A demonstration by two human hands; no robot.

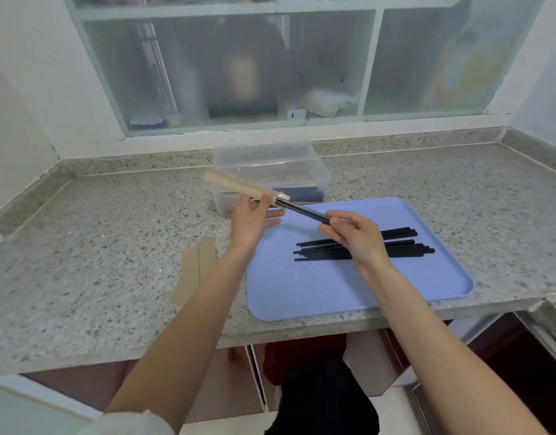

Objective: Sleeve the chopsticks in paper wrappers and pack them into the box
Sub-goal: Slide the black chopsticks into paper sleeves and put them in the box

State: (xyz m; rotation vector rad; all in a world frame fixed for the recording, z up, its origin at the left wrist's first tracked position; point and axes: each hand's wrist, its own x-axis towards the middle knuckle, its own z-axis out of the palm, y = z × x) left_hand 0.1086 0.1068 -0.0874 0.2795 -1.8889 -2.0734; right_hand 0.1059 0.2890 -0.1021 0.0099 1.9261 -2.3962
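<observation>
Held in mid-air over the tray's (348, 293) 11 o'clock corner: a black chopstick pair (305, 211), pinched at its 4 o'clock end by the right hand (353, 235), its 10 o'clock end inside a tan paper sleeve (235, 185) gripped by the left hand (250, 219). At 5 o'clock of the grip, loose glossy chopsticks (364, 248) bundled on the smooth blue round-cornered tray. At 12 o'clock, a clear plastic box (270, 171) on speckled granite counter (97, 246); flat sleeves (195, 268) at 8 o'clock, open counter beyond.

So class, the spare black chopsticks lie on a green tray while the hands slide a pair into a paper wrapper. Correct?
Not quite. In the head view the tray under the spare black chopsticks is blue, not green. The rest holds: left hand holds the paper wrapper, right hand feeds the pair in.
</observation>
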